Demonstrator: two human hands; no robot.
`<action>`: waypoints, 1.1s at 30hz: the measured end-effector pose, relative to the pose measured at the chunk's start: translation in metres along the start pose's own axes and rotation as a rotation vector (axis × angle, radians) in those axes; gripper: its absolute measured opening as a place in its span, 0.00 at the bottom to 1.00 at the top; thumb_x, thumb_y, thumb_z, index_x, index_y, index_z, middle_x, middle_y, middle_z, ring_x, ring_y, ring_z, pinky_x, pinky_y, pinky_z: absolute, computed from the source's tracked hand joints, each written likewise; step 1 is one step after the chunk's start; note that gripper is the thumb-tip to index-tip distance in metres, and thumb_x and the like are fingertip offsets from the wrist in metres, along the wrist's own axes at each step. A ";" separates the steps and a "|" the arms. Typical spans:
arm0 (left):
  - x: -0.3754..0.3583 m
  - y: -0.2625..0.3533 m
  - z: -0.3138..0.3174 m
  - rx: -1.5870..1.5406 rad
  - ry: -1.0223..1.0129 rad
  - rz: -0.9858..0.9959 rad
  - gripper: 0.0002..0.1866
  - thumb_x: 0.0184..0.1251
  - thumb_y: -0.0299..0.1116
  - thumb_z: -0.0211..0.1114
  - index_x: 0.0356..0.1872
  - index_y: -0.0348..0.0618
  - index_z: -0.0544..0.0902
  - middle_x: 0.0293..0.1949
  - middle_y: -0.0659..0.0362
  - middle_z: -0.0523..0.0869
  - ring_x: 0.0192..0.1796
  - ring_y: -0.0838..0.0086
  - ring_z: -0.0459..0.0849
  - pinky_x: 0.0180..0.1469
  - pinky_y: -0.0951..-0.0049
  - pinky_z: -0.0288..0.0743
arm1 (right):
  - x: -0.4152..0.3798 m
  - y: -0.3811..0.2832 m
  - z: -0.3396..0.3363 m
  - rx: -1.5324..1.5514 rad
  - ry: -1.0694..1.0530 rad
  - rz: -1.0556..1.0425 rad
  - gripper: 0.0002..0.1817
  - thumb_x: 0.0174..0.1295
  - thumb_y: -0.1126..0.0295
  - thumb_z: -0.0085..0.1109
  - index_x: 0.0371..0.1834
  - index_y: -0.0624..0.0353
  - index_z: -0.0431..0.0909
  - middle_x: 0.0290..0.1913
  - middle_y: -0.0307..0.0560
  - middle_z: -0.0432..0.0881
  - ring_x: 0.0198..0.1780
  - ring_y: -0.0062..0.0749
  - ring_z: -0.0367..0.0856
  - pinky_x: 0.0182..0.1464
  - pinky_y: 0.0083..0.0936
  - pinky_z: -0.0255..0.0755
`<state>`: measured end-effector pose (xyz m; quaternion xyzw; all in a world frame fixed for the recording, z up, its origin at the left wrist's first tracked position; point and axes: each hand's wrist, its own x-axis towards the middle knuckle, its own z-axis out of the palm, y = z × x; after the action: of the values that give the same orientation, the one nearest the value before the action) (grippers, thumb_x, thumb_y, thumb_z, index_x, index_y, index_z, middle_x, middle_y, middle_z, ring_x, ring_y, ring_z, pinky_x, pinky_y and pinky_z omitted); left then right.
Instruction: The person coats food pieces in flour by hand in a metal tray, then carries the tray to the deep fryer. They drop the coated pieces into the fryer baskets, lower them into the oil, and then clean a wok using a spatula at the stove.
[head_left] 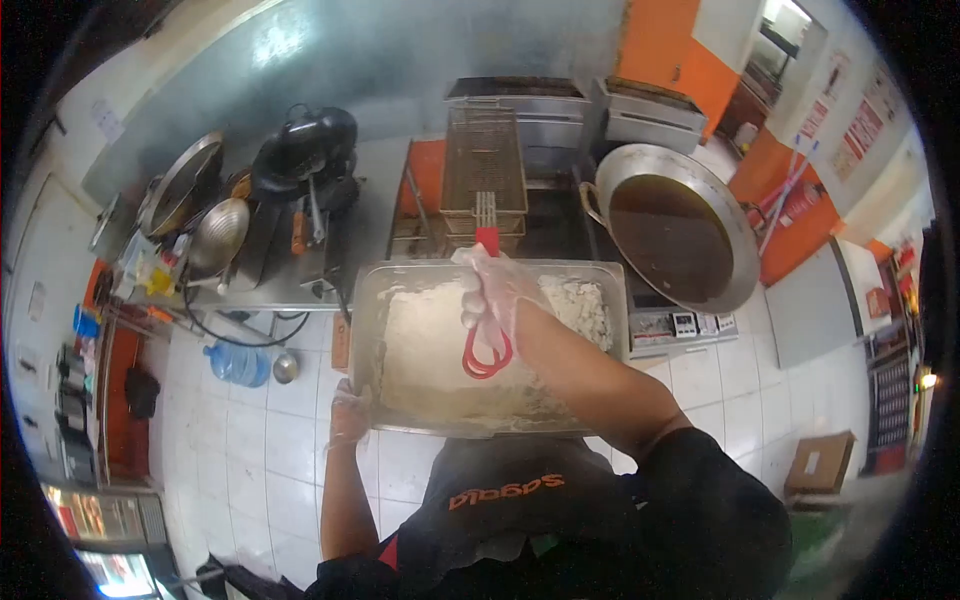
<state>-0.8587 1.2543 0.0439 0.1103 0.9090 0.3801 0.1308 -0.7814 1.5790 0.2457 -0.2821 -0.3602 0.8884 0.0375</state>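
In a clear plastic glove, my right hand (490, 290) is closed round the red looped handle of a wire fry basket (483, 165). The basket reaches away from me, beyond the tub's far edge. Below that hand is a wide rectangular tub (400, 418) of pale, flour-like powder (425, 345). Lumpy coated pieces (580, 305) lie at its right end, partly behind my forearm. My left hand (348, 415), also gloved, grips the tub's near left corner; some of its fingers are hidden.
A large two-handled pan of dark oil (670, 240) stands to the right of the fryer (565, 190). Black woks (305, 150), a perforated strainer (220, 238) and a ladle sit on the left counter. A water bottle (238, 364) lies on the tiled floor; a cardboard box (820, 462) is at right.
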 end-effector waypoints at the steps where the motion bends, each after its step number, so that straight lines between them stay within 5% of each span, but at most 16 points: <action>1: 0.000 -0.001 -0.004 0.016 -0.015 0.020 0.15 0.72 0.38 0.64 0.46 0.34 0.75 0.39 0.44 0.86 0.43 0.56 0.87 0.45 0.59 0.79 | 0.002 0.001 -0.001 0.009 -0.027 -0.013 0.08 0.74 0.61 0.54 0.46 0.51 0.71 0.24 0.35 0.68 0.19 0.24 0.65 0.26 0.30 0.65; 12: 0.021 -0.031 -0.029 0.033 -0.093 0.146 0.18 0.71 0.41 0.63 0.45 0.32 0.74 0.39 0.39 0.85 0.44 0.45 0.86 0.46 0.56 0.78 | -0.051 0.004 -0.016 -0.221 0.007 -0.158 0.18 0.73 0.52 0.58 0.55 0.54 0.75 0.25 0.33 0.68 0.19 0.23 0.65 0.22 0.31 0.68; 24: 0.013 -0.028 -0.042 0.003 -0.203 0.065 0.16 0.74 0.35 0.59 0.55 0.36 0.74 0.50 0.43 0.85 0.53 0.50 0.84 0.53 0.59 0.77 | -0.068 0.024 -0.054 -0.370 0.229 -0.176 0.13 0.72 0.54 0.56 0.49 0.48 0.74 0.23 0.32 0.68 0.18 0.24 0.66 0.22 0.29 0.67; 30: 0.010 -0.058 -0.044 0.049 -0.160 0.236 0.15 0.74 0.35 0.59 0.53 0.35 0.74 0.46 0.43 0.86 0.50 0.48 0.85 0.52 0.59 0.78 | -0.059 0.012 -0.075 -0.380 0.203 -0.172 0.12 0.73 0.55 0.56 0.49 0.48 0.75 0.22 0.31 0.66 0.18 0.23 0.65 0.23 0.28 0.67; 33: 0.007 -0.061 -0.045 0.005 -0.158 0.141 0.15 0.73 0.35 0.59 0.50 0.33 0.74 0.43 0.42 0.86 0.47 0.47 0.86 0.49 0.57 0.78 | -0.057 0.009 -0.083 -0.404 0.215 -0.139 0.12 0.74 0.56 0.55 0.49 0.49 0.75 0.23 0.31 0.66 0.18 0.22 0.64 0.23 0.26 0.65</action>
<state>-0.8861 1.1849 0.0294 0.2039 0.8868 0.3760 0.1749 -0.6884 1.6077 0.2188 -0.3516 -0.5432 0.7583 0.0793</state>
